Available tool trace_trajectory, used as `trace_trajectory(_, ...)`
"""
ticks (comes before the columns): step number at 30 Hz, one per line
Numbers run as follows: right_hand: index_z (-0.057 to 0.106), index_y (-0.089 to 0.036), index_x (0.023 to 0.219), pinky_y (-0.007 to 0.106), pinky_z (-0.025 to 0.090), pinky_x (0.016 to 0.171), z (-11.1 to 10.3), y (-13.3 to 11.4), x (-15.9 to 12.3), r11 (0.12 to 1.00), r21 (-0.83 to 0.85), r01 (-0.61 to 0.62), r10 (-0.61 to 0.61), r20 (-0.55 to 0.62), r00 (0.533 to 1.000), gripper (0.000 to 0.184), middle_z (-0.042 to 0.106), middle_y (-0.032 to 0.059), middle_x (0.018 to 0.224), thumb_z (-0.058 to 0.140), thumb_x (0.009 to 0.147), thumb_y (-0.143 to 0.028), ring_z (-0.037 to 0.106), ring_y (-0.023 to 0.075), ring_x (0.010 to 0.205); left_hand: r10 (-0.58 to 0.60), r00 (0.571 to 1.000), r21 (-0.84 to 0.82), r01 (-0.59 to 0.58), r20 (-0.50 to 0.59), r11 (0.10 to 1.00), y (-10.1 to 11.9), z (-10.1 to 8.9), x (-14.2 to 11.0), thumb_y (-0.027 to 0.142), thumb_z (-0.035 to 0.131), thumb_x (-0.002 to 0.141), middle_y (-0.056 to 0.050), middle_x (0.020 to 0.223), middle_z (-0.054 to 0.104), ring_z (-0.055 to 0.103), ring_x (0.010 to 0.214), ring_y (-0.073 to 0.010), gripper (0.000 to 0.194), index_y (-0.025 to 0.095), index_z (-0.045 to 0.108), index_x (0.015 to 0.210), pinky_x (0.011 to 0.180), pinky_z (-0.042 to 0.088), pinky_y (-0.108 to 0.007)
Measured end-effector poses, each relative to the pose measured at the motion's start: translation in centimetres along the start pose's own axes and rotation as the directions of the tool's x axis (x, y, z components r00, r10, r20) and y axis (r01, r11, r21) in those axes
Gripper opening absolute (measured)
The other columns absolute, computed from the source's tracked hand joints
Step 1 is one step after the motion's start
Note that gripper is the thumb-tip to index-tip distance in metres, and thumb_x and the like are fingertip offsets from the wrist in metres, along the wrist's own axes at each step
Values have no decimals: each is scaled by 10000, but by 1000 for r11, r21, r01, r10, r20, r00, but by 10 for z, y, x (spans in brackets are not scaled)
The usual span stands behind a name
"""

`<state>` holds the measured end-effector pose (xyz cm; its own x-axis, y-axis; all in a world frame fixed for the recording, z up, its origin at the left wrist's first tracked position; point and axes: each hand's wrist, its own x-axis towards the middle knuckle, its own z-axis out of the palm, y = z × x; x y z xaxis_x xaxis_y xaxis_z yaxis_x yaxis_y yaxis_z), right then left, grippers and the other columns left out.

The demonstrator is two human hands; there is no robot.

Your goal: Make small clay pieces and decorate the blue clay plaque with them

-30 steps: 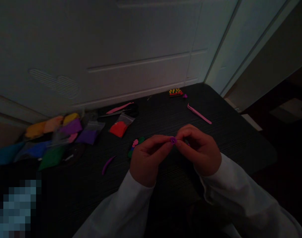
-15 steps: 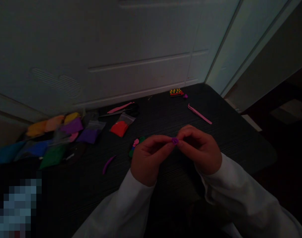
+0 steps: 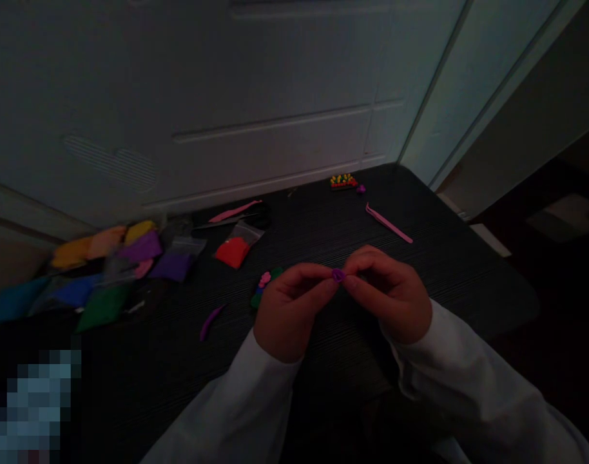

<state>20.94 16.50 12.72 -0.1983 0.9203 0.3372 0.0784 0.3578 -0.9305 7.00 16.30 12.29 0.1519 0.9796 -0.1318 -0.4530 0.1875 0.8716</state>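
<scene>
A small looped piece of purple clay (image 3: 339, 276) is pinched between the fingertips of both hands above the dark table (image 3: 294, 399). My left hand (image 3: 289, 309) grips its left side with thumb and forefinger. From the right, my right hand (image 3: 391, 293) pinches the other side. Partly hidden behind my left hand lies a green piece with pink and blue bits (image 3: 264, 283). A curved purple clay strip (image 3: 211, 322) rests on the table further left.
Bags of coloured clay (image 3: 104, 303) crowd the left side, with a red clay bag (image 3: 234, 251) nearer the middle. Scissors (image 3: 227, 221) and a pink tool (image 3: 234, 211) lie behind it. Pink tweezers (image 3: 390, 223) are at right; a yellow-and-red beaded piece (image 3: 343, 182) sits at the back.
The purple piece has shifted very slightly left between the fingertips, and its loop looks a little more open. Both hands keep nearly the same pose.
</scene>
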Motion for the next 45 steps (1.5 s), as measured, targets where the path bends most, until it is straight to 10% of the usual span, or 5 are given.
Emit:
trace_trajectory(26,568,-201,761,263,388,599,-3,3,-1,994,105,9,2,-101,995,67,519,-2,711,545,722,-151,485,123,682,-233,958,-433,283,165,856,4,0,-1,75,646,601,5,649,606,554,654,-73,114,136,636,698,610,445,-171)
trace_trajectory(37,568,-189,750,255,389,547,-60,55,25,991,55,-124,135,-413,901,139,516,-24,617,586,681,-308,478,98,563,-229,960,-483,278,159,830,6,2,-3,59,702,529,-11,606,589,543,603,-78,168,127,645,672,541,435,-161)
trace_trajectory(45,616,-165,797,266,440,561,-60,46,7,927,-304,-218,200,-89,976,191,607,21,701,565,697,-320,544,130,623,-235,959,-442,281,157,852,7,3,-3,56,711,505,-10,594,587,540,586,-75,165,119,649,644,521,441,-153)
